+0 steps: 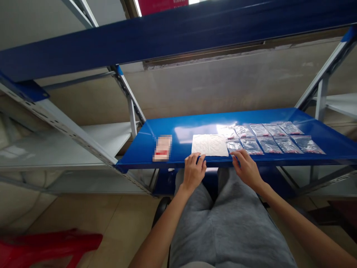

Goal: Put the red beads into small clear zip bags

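Observation:
A white sheet (209, 144) lies flat near the front edge of a blue metal shelf (184, 128). My left hand (193, 172) rests on that edge, its fingertips curled onto the sheet's near left corner. My right hand (245, 167) lies at the edge too, fingers spread, fingertips by the nearest small clear zip bag (233, 145). Several such clear bags with red markings (269, 137) lie in two rows to the right of the sheet. Both hands hold nothing.
A small blurred pack (162, 147) sits on the shelf's left part. The upper blue shelf beam (167, 37) hangs overhead. Grey uprights (131, 100) flank the shelf. A red plastic object (47, 247) lies on the floor at lower left. My grey-trousered legs (228, 223) are below.

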Demonstrator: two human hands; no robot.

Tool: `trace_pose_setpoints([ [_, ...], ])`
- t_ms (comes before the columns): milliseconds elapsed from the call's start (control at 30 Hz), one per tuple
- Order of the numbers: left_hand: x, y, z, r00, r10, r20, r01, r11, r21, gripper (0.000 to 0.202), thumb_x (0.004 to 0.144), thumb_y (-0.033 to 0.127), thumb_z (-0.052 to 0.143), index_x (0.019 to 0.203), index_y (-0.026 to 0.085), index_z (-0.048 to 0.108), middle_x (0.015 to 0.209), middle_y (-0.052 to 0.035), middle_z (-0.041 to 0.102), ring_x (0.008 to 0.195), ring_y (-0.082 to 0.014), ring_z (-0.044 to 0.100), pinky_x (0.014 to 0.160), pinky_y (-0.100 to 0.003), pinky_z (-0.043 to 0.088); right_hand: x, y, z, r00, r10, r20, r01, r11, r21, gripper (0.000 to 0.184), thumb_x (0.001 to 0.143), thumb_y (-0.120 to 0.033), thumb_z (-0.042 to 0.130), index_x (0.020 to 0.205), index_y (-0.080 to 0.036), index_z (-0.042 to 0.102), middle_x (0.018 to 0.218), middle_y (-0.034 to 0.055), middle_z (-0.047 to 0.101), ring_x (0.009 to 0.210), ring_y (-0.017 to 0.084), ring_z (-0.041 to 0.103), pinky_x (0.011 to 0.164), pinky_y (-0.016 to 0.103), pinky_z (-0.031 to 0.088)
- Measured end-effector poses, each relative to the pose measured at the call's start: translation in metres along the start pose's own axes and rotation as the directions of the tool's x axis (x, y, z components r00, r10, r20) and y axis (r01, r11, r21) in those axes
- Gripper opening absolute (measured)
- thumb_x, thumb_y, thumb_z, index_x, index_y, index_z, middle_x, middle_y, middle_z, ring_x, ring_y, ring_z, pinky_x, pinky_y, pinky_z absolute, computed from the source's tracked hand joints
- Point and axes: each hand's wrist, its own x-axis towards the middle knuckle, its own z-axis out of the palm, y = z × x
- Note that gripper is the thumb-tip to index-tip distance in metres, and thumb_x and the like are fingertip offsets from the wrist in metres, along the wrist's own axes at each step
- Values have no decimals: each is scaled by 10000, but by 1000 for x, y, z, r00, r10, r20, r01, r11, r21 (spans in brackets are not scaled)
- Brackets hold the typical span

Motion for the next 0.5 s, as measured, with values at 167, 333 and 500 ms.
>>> trace_pose_setpoints([
  [167, -1, 1, -2, 1000, -30, -6, 30, 1000, -4, 298, 1001, 219, 518, 1274, 204, 636, 1276, -124, 643, 1221, -278, 561, 1015, -427, 445, -13, 5, 2, 999, -51, -7, 51, 999, -11, 291, 982, -193, 437, 1168, -225, 659, 1098, 133, 641, 977, 255, 674, 738, 334, 557],
  [333, -1, 1, -2, 998, -59, -12, 59, 998, -5, 287, 1012, 232, 495, 1250, 203, 652, 1267, -124, 641, 1204, -274, 561, 1003, -425, 448, -13, 6, 7, 999, -25, -36, 24, 1000, -13, 286, 976, -201, 448, 1167, -241, 657, 1114, 133, 632, 999, 262, 672, 764, 353, 564],
  [500, -1, 1, 0, 996, -76, -36, 75, 997, -25, 281, 1001, 230, 515, 1235, 212, 669, 1249, -124, 635, 1172, -268, 567, 978, -414, 455, -14, 8, 8, 999, 3, -43, -2, 1000, 16, 276, 979, -201, 444, 1153, -239, 656, 1134, 138, 617, 987, 262, 668, 746, 354, 557],
])
